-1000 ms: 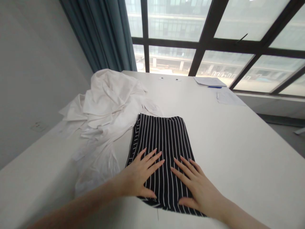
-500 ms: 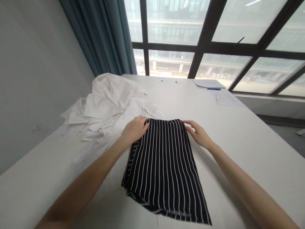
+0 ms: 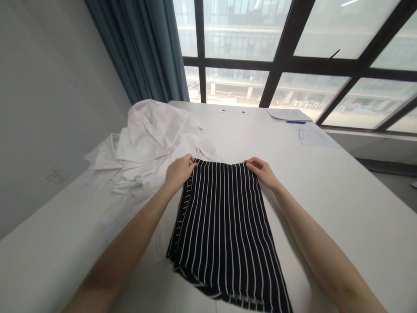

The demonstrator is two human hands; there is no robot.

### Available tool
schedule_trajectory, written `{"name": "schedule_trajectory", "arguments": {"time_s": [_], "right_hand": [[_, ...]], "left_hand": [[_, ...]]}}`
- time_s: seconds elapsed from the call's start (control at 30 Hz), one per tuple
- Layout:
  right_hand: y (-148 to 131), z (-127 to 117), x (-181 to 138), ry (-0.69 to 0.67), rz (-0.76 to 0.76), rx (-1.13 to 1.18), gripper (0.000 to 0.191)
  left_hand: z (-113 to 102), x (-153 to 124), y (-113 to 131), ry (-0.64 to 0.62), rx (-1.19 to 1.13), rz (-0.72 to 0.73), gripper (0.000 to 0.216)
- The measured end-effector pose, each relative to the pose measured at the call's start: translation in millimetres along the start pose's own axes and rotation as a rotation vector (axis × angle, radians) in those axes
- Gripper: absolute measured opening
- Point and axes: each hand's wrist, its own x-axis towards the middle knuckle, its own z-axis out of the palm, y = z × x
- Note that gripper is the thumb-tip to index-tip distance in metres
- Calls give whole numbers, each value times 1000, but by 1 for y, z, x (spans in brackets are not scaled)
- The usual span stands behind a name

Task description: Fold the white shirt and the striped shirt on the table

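Pinching striped cloth (image 3: 226,226) w/ both hands (image 3: 180,171) (image 3: 263,172), wht tbl (image 3: 329,191), blue curtain (image 3: 148,52), window (image 3: 241,30) behind

No text, label, brand or number can be read. The stacked papers (image 3: 289,114) at the far edge of the counter (image 3: 325,182) and the loose sheet (image 3: 319,137) nearer are too faint to make out. The blue pen (image 3: 296,122) is too small to read, and the white shapes (image 3: 304,104) beyond the window (image 3: 241,82) spell nothing legible.
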Motion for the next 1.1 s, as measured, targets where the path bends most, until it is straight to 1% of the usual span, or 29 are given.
{"name": "schedule_trajectory", "arguments": {"time_s": [0.07, 0.13, 0.17, 0.27, 0.37, 0.47, 0.57, 0.7, 0.77, 0.87, 0.93, 0.97, 1.03, 1.07, 1.1], "right_hand": [[0, 1, -1, 25, 6, 61, 28], [-1, 2, -1, 46, 23, 79, 29], [-1, 2, -1, 53, 30, 69, 30], [0, 4, -1, 71, 45, 40, 32], [4, 4, 0, 118, 61, -7, 33], [9, 6, 2, 176, 80, -75, 32], [12, 9, 3, 216, 86, -143, 30], [8, 13, 2, 185, 38, -196, 25], [6, 15, 2, 160, 7, -224, 23], [6, 19, 2, 137, -24, -286, 21], [7, 22, 2, 127, -28, -340, 20], [8, 24, 2, 122, -26, -370, 20], [9, 27, 2, 113, -21, -430, 20], [9, 28, 1, 110, -19, -460, 20], [9, 29, 1, 108, -19, -491, 20]], "left_hand": [[2, 3, -3, 12, -118, 7, 25], [7, 6, -5, 33, -174, 69, 35], [10, 7, -6, 42, -174, 114, 34], [15, 9, -8, 91, -153, 232, 19], [11, 11, -9, 142, -184, 285, 11], [5, 10, -9, 101, -229, 214, 12], [2, 8, -8, 34, -194, 130, 13], [4, 8, -9, 13, -56, 137, 19], [4, 7, -7, 36, 7, 139, 24], [5, -1, 4, 152, 92, 164, 29], [9, -13, 18, 199, 97, 272, 28], [13, -21, 25, 183, 85, 362, 27], [25, -38, 36, 90, 83, 559, 31], [32, -46, 39, 46, 105, 618, 36], [38, -53, 39, 10, 132, 640, 41]]}}
